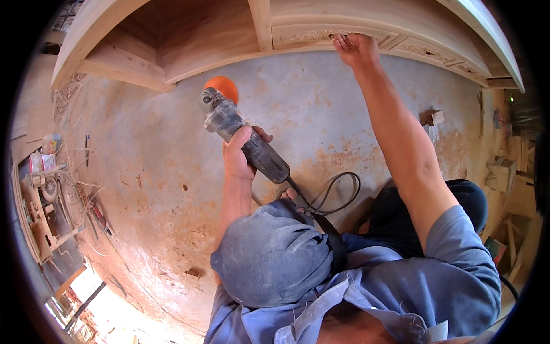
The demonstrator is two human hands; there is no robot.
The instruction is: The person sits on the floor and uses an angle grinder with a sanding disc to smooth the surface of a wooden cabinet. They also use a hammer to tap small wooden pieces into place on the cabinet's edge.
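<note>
My left hand (238, 153) is wrapped round the dusty grey body of an angle grinder (267, 160). Its round orange disc (222, 88) points away from me, above the floor and apart from the wood. My right arm reaches far forward to a pale wooden cabinet (200, 54). There, my right hand (358, 49) has its fingers curled against a carved drawer front (309, 38), beside a small dark hole. Whatever those fingers pinch, if anything, is hidden. A black cord (329, 200) runs from the grinder's rear and loops near my legs.
Dusty concrete floor (154, 155) lies below. Small wood blocks (434, 118) rest at right, near the cabinet. At left are tangled cords (86, 186), tools and a wooden frame (48, 223). Wood pieces (501, 175) are stacked along the right side. My bent knee (269, 258) is close.
</note>
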